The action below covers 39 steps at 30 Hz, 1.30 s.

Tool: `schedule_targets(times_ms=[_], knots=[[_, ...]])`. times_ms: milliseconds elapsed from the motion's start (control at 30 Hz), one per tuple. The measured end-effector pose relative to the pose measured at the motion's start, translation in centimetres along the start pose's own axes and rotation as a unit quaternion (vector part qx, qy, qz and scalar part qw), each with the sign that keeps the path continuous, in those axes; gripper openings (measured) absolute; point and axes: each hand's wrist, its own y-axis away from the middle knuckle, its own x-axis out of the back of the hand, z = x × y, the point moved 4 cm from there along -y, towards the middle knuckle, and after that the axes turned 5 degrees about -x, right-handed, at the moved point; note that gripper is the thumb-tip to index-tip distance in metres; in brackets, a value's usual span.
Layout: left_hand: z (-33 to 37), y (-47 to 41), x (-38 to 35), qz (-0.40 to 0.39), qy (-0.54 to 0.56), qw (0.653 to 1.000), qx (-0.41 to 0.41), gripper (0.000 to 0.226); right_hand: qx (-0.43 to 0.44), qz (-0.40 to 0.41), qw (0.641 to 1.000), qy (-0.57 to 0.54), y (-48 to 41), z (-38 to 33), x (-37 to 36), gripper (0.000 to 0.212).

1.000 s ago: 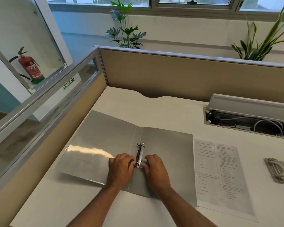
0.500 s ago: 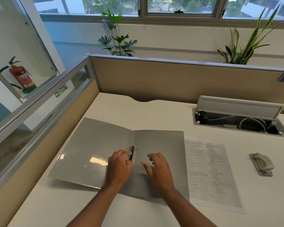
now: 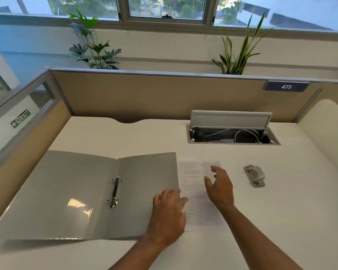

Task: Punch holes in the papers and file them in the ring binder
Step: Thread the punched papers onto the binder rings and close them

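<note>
A grey ring binder [image 3: 70, 191] lies flat and spread wide on the white desk, its metal rings [image 3: 115, 191] standing apart at the spine. Just right of it lies a printed paper [image 3: 195, 199]. My left hand [image 3: 169, 213] rests over the binder's right edge and the paper's left edge, fingers apart, holding nothing. My right hand [image 3: 220, 187] hovers over the paper with fingers spread. A grey hole punch [image 3: 254, 175] sits on the desk right of the paper, untouched.
An open cable tray [image 3: 232, 136] with a raised lid is set into the desk at the back right. Beige partition panels [image 3: 144, 96] enclose the back and left side. Two plants stand behind the partition under the window.
Both hands left the binder's rings and moved right onto the paper. The view shifted right and up. The rings now stand apart.
</note>
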Motion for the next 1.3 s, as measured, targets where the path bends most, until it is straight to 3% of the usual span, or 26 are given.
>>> schedule_targets(times_ms=[100, 300, 633, 900, 1000, 1133, 1200, 1300], knots=[[0.4, -1.1, -1.7, -0.112, -0.026, 0.993, 0.032, 0.059, -0.016, -0.043, 0.997, 0.067, -2.8, 2.3, 1.4, 0.056], [0.1, -2.6, -3.3, -0.185, -0.051, 0.981, 0.042, 0.067, 0.007, -0.134, 0.982, 0.136, -6.8, 3.6, 1.6, 0.069], [-1.8, -3.0, -6.3, -0.180, 0.009, 0.983, 0.043, 0.067, 0.018, -0.212, 0.956, 0.201, -11.9, 5.1, 0.4, 0.088], [-3.0, -2.1, -8.5, -0.137, 0.009, 0.991, 0.006, 0.063, 0.041, -0.202, 0.948, 0.244, -13.2, 4.4, 0.0, 0.097], [-2.9, -2.1, -8.5, -0.138, -0.002, 0.990, 0.002, 0.063, 0.000, -0.223, 0.959, 0.178, -14.0, 4.3, -0.7, 0.100], [-3.0, -2.1, -8.6, -0.144, -0.010, 0.989, 0.002, 0.063, -0.093, -0.231, 0.966, -0.069, -13.1, 3.5, -0.3, 0.098], [-3.1, -2.1, -8.7, -0.145, -0.011, 0.989, 0.005, 0.063, -0.150, -0.196, 0.956, -0.161, -12.0, 3.4, 0.5, 0.095], [-3.0, -2.0, -8.6, -0.144, -0.010, 0.990, 0.007, 0.062, -0.235, -0.186, 0.930, -0.214, -9.9, 4.0, 1.6, 0.080]])
